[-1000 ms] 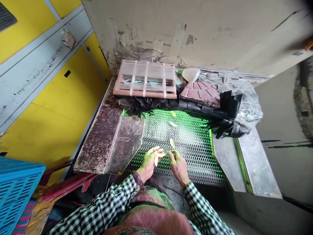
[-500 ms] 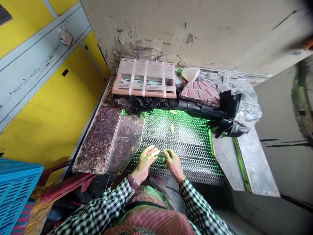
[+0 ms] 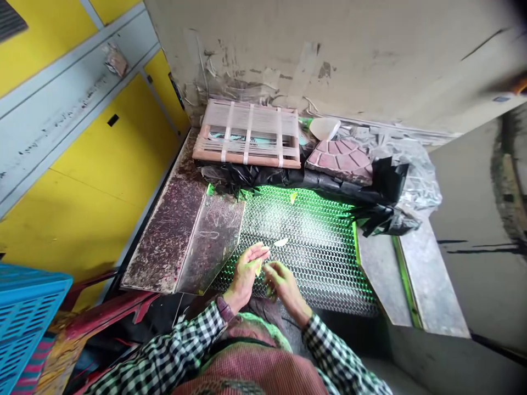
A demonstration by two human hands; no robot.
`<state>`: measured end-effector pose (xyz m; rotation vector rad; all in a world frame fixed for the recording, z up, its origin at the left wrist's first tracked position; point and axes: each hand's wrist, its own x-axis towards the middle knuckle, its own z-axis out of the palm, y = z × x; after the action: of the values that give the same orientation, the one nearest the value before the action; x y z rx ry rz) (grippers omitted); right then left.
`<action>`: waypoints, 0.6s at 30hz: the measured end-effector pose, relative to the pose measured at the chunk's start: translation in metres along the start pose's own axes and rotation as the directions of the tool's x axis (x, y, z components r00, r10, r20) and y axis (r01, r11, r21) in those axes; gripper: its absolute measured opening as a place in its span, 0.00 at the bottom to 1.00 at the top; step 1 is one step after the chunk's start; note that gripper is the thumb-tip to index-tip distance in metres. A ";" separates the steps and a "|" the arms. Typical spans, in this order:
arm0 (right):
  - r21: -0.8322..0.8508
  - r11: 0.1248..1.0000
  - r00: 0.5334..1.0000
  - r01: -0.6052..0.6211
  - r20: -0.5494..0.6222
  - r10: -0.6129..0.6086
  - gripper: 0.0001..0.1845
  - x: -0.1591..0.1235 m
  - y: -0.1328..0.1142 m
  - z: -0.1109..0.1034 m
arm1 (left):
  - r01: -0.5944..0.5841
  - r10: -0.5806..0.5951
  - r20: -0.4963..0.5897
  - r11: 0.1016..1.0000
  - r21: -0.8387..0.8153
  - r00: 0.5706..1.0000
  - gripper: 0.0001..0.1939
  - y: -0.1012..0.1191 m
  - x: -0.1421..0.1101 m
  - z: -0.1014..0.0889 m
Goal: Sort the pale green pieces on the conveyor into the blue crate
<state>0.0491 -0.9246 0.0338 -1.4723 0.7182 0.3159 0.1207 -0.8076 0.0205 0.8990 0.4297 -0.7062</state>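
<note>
My left hand [image 3: 247,271] is held palm up over the near part of a wire mesh belt [image 3: 329,269], its fingers around a thin, pale yellow leaf-shaped slice [image 3: 258,267]. Just to its right, my right hand [image 3: 282,282] has its fingertips curled in toward that slice. Those fingertips are blurred, and whether they hold anything is hidden. On the mesh just beyond my hands lies a similar pale slice [image 3: 281,242]. Farther off, another slice [image 3: 292,197] lies near the black plastic cover [image 3: 284,176]. Green-white light shines up through the mesh.
Metal side plates flank the belt at left [image 3: 214,236] and right [image 3: 432,280]. A thread-wrapped wooden frame [image 3: 247,163] and a pink patterned slab [image 3: 341,159] rest above the cover. A blue plastic crate [image 3: 33,307] stands at left, beside yellow panels [image 3: 102,148].
A slice that was in my left hand appears to lie on the mesh now. The slices on the belt have shifted away toward the cover. My right hand has moved slightly closer and lower.
</note>
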 end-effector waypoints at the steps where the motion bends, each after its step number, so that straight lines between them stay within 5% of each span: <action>1: 0.078 0.996 0.999 -0.035 0.044 0.032 0.24 -0.002 0.004 0.008 | -0.012 0.012 0.012 1.000 0.003 1.000 0.21 0.000 -0.001 0.004; 5: 0.085 0.996 0.998 -0.030 -0.060 0.035 0.19 0.004 0.015 0.019 | 0.009 -0.012 0.040 0.998 0.057 0.999 0.20 0.002 -0.005 0.011; 10: -0.165 0.986 0.991 -0.012 -0.134 -0.010 0.16 0.021 0.008 -0.014 | -0.031 0.037 -0.039 0.988 0.150 0.999 0.20 0.014 -0.012 -0.004; 14: -0.337 0.939 0.964 0.067 -0.219 -0.148 0.22 0.019 -0.005 -0.036 | -0.049 0.057 -0.032 0.974 0.222 0.998 0.20 0.048 -0.036 -0.040; 18: -0.440 0.868 0.931 0.230 -0.161 -0.328 0.23 0.006 -0.015 -0.030 | -0.192 0.245 -0.177 0.943 0.271 0.953 0.24 0.115 -0.083 -0.098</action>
<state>0.0548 -0.9568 0.0437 -2.0217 0.6294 0.0695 0.1394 -0.6469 0.0805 1.2478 0.4223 -0.4674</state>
